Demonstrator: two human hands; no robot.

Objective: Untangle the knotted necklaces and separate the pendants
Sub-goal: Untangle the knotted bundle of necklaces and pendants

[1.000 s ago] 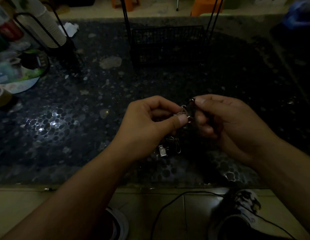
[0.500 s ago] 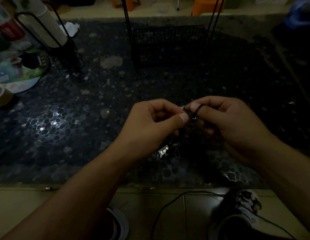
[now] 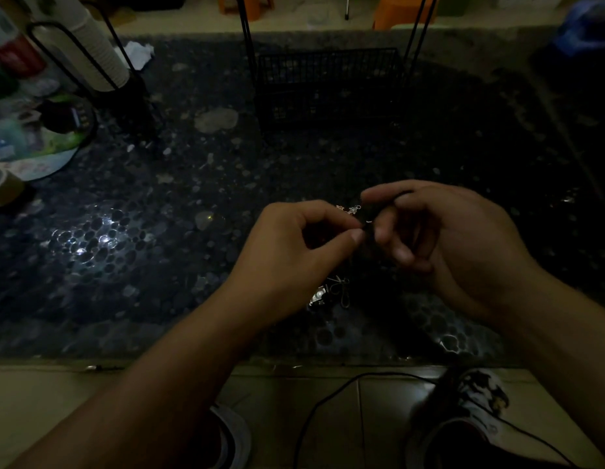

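Note:
The light is dim. My left hand [image 3: 294,252] pinches a dark necklace cord between thumb and forefinger, just above the dark pebbled table [image 3: 159,265]. A small silver clasp [image 3: 350,209] of the tangled necklaces shows above that pinch. My right hand [image 3: 439,238] is close on the right, its forefinger hooked through a dark cord loop and its other fingers curled. Silver pendants [image 3: 329,292] hang below the hands near the table. The dark cords are hard to trace.
A black wire basket [image 3: 328,82] stands at the back centre. At the left are a stack of paper cups [image 3: 91,52] in a black holder, a round tray [image 3: 37,137] with small items and a tape roll [image 3: 0,184]. Shoes and a black cable lie on the floor below.
My right hand has moved right and loosened from the left, widening the gap. The silver clasp now shows between the two hands, and the pendants hang slightly lower.

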